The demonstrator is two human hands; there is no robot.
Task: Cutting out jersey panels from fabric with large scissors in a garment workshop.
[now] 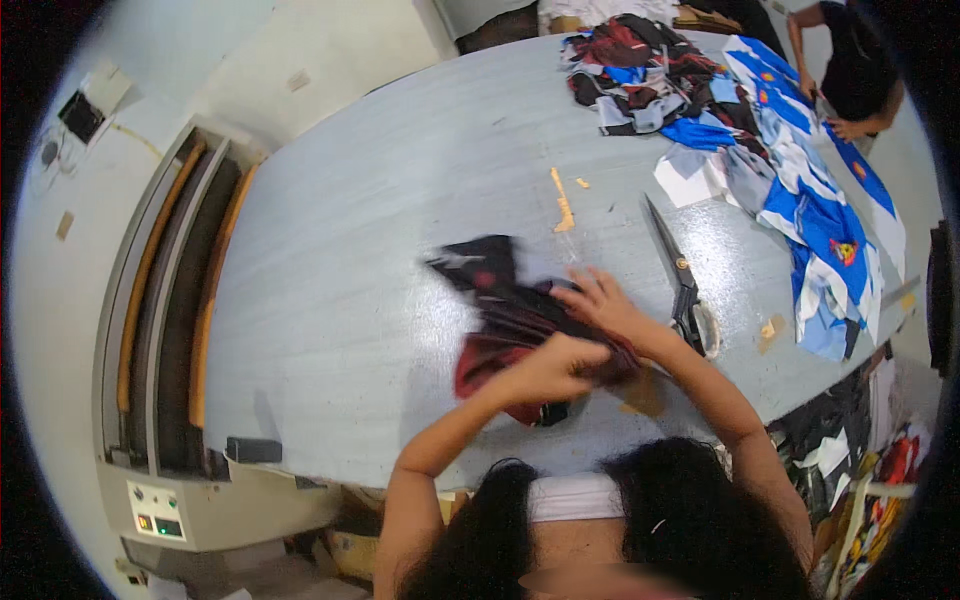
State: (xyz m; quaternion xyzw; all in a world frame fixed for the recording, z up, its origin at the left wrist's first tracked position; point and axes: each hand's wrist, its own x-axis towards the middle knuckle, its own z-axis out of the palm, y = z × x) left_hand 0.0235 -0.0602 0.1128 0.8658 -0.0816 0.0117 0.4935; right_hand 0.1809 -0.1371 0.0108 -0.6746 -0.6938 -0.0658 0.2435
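A dark red and black piece of printed fabric [500, 310] lies bunched on the grey table in front of me, blurred by motion. My left hand [560, 368] is closed on its near right part, with the fingertips partly hidden. Just beyond, my right hand [605, 305] rests over the fabric's right side, fingers stretched out and spread. To the right of that hand lies a pair of large scissors [685, 290], blades pointing away from me.
Mixed fabric pieces [640, 75] are heaped at the far right. Blue and white printed fabric [820, 215] runs down the table's right side, where another person [862, 70] works. A long machine with rollers [165, 300] borders the left. A small dark block [253, 450] sits at the near left edge.
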